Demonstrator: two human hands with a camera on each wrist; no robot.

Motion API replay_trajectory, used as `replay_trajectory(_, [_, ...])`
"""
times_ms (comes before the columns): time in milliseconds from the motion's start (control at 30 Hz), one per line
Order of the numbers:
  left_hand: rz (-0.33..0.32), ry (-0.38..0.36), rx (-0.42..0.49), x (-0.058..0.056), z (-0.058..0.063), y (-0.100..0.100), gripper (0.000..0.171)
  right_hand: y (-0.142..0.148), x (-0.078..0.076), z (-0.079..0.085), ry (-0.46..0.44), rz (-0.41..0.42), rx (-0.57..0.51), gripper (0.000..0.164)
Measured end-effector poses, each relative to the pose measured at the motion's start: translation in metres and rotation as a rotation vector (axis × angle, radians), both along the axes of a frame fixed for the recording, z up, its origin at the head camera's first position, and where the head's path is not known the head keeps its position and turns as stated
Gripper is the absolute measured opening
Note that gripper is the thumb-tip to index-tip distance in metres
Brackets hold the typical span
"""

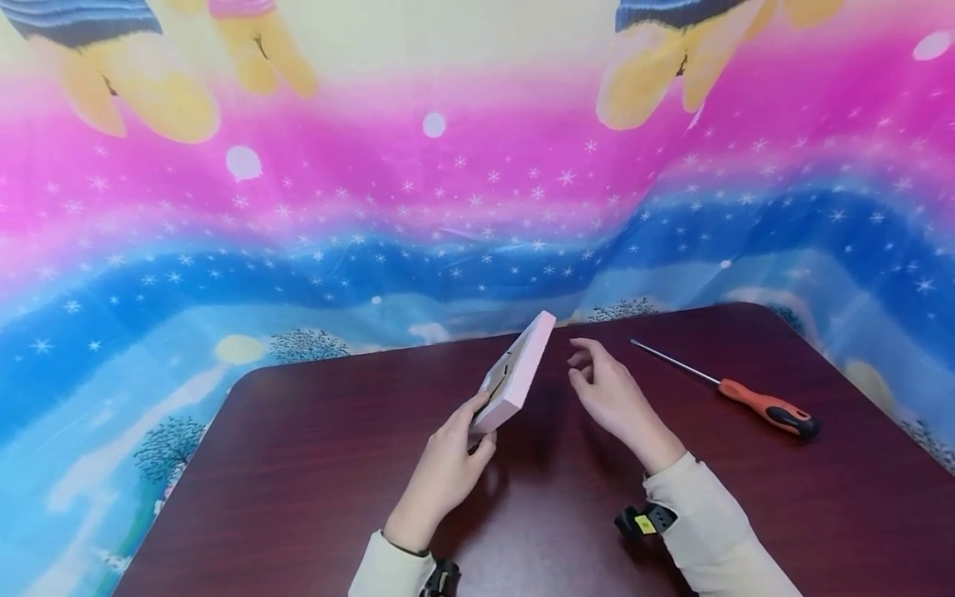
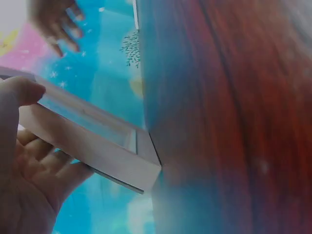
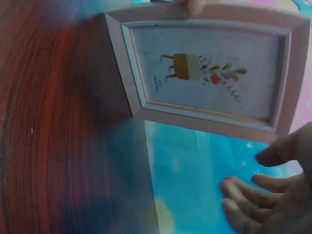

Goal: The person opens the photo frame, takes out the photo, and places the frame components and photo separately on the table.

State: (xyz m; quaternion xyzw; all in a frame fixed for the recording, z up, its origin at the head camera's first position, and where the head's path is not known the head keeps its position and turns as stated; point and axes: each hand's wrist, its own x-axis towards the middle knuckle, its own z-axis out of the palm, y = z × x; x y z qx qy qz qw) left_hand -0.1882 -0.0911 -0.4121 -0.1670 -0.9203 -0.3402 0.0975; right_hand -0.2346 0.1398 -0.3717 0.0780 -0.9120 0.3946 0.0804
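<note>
My left hand point(image 1: 446, 471) grips a pale pink picture frame point(image 1: 520, 377) by its near side, thumb on one face and fingers behind. The frame stands tilted above the table, its back with small dark tabs turned to the left in the head view. From the right wrist, its front shows a picture point(image 3: 204, 73) of a potted plant inside the pink border. To the right of the frame, apart from it, is my right hand point(image 1: 613, 396), its fingers loosely bent and holding nothing. In the left wrist view, the thumb point(image 2: 29, 91) lies over the frame's edge.
A screwdriver point(image 1: 768, 408) with an orange and black handle lies on the dark red-brown table point(image 1: 321, 473), right of my right hand. A colourful printed cloth point(image 1: 477, 191) hangs behind the table's far edge and around its sides.
</note>
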Motion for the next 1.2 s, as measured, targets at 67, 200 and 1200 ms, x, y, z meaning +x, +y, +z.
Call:
replay_trajectory(67, [-0.039,-0.047,0.038,-0.001,-0.001,-0.004,0.056,0.000,-0.001,-0.004,-0.029,0.023,0.029,0.052])
replay_trajectory(200, [-0.106,-0.110,0.098,-0.005,-0.003,-0.012,0.052,-0.003,-0.001,-0.009,-0.035,0.048,0.044,0.055])
replay_trajectory(1200, [-0.032,-0.137,0.376,-0.021,-0.005,-0.037,0.033,-0.010,-0.003,-0.016,0.046,0.116,-0.029,0.041])
